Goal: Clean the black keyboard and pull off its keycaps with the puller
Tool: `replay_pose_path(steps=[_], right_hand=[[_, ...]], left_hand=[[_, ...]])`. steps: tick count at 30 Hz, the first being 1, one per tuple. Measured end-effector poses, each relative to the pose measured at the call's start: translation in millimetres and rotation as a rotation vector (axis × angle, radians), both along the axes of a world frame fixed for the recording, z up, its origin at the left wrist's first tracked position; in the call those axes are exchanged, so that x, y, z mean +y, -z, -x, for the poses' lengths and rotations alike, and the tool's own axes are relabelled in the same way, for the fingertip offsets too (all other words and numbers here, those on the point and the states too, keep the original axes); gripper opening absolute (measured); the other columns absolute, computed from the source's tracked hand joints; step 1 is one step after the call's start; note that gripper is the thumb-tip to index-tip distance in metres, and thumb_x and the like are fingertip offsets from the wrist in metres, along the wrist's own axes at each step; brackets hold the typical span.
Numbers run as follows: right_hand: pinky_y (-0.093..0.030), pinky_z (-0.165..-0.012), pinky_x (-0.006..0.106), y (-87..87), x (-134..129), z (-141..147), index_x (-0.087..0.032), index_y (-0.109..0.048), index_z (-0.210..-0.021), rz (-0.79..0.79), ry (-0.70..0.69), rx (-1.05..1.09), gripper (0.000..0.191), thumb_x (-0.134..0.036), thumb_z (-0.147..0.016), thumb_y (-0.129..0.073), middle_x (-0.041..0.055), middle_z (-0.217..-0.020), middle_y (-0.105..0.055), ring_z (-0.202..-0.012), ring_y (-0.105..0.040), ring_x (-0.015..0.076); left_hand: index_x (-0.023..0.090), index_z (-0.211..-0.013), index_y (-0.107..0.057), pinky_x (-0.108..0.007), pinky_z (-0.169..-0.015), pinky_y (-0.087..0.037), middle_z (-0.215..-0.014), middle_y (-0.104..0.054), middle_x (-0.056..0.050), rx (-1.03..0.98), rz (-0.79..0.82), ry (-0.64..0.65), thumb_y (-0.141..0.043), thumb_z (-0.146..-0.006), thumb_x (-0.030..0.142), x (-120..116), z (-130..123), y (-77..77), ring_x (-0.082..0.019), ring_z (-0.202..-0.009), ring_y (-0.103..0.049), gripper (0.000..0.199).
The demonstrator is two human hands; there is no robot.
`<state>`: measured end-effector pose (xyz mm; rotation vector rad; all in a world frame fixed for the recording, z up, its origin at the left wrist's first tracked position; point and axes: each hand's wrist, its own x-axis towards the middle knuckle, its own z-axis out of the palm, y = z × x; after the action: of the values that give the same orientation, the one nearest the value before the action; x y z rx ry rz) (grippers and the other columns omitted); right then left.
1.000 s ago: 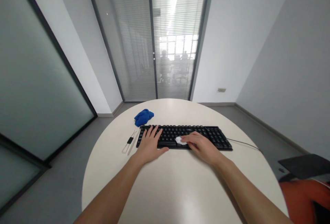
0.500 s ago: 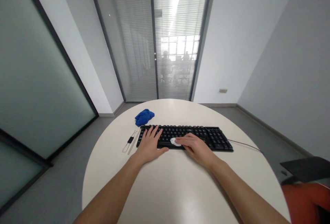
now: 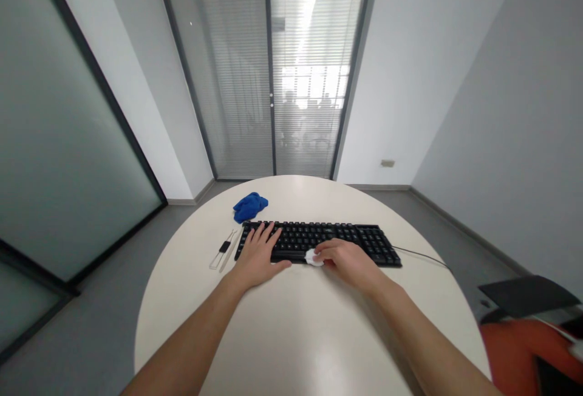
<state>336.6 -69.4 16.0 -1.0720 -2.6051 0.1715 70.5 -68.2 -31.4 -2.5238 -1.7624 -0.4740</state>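
Note:
A black keyboard (image 3: 373, 241) lies across the white table in front of me. My left hand (image 3: 256, 259) rests flat on its left end, fingers spread over the keys and thumb along the front edge. In my right hand (image 3: 344, 259), the fingertips are pressed onto a small white wad (image 3: 314, 257), soft like tissue or cotton. This wad touches the keyboard's front edge, below the space bar; part of it is hidden under the fingers. Left of the keyboard lie a wire keycap puller (image 3: 224, 247) with a black middle and a thin pale stick (image 3: 230, 251).
A crumpled blue cloth (image 3: 250, 206) sits behind the keyboard's left corner. The keyboard cable (image 3: 423, 254) runs off the right side of the round table (image 3: 291, 347). To the right stands a red and black chair (image 3: 514, 347).
My right hand has drawn the white wad from the lower keys toward me onto the keyboard's front edge. My left hand stays on the keys. The view has shifted slightly.

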Motion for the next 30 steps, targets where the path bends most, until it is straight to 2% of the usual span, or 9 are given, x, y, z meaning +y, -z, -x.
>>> replay_pose_path(steps=[4, 7, 16, 23, 27, 30], right_hand=[[-0.049, -0.087, 0.028, -8.0, 6, -18, -0.023, -0.078, -0.088, 0.063, 0.005, -0.042, 0.037, 0.002, -0.078, -0.052, 0.002, -0.106, -0.075, -0.101, -0.069, 0.0205], [-0.049, -0.086, 0.029, -6.6, 10, -35, -0.023, -0.078, -0.085, 0.068, 0.009, -0.068, 0.037, 0.002, -0.077, -0.051, 0.0021, -0.103, -0.076, -0.099, -0.069, 0.0208], [-0.048, -0.09, 0.029, 2.6, 0, -86, -0.025, -0.077, -0.093, 0.036, 0.135, -0.02, 0.036, -0.004, -0.082, -0.05, 0.0019, -0.109, -0.074, -0.102, -0.068, 0.0197], [-0.05, -0.077, 0.027, -2.7, 6, -114, -0.025, -0.076, -0.087, 0.046, 0.402, -0.105, 0.023, -0.014, -0.081, -0.056, 0.0015, -0.095, -0.077, -0.086, -0.071, 0.0201], [-0.051, -0.075, 0.029, -2.0, 15, -132, -0.024, -0.077, -0.096, -0.066, 0.603, -0.126, 0.026, -0.016, -0.083, -0.056, 0.0038, -0.094, -0.077, -0.085, -0.072, 0.0226], [-0.051, -0.078, 0.031, 5.3, 17, -141, -0.023, -0.077, -0.102, -0.104, 0.683, -0.148, 0.032, -0.014, -0.085, -0.051, 0.0063, -0.099, -0.077, -0.09, -0.072, 0.0249]], left_hand=[[0.021, -0.152, -0.034, -0.056, -0.12, -0.016, -0.162, -0.023, -0.01, -0.005, -0.001, 0.005, -0.056, -0.082, 0.07, 1, 1, 1.6, -0.036, -0.149, -0.018, 0.088], [0.021, -0.152, -0.034, -0.056, -0.12, -0.016, -0.162, -0.023, -0.009, -0.002, 0.002, 0.003, -0.054, -0.082, 0.071, 2, 1, 2.7, -0.036, -0.149, -0.018, 0.089], [0.021, -0.153, -0.032, -0.057, -0.12, -0.016, -0.162, -0.023, -0.01, 0.0, 0.003, 0.012, -0.053, -0.082, 0.072, 2, 1, 3.0, -0.037, -0.149, -0.018, 0.089], [0.022, -0.153, -0.032, -0.057, -0.12, -0.014, -0.162, -0.023, -0.01, -0.014, -0.006, 0.02, -0.052, -0.082, 0.073, 3, 2, 6.0, -0.037, -0.149, -0.017, 0.089], [0.022, -0.152, -0.034, -0.056, -0.121, -0.013, -0.162, -0.024, -0.01, -0.009, -0.005, 0.01, -0.052, -0.081, 0.073, 3, 2, 5.5, -0.036, -0.149, -0.017, 0.089], [0.021, -0.152, -0.034, -0.056, -0.12, -0.014, -0.162, -0.024, -0.01, -0.002, -0.002, 0.005, -0.053, -0.082, 0.072, 1, 0, 3.0, -0.036, -0.149, -0.018, 0.089]])
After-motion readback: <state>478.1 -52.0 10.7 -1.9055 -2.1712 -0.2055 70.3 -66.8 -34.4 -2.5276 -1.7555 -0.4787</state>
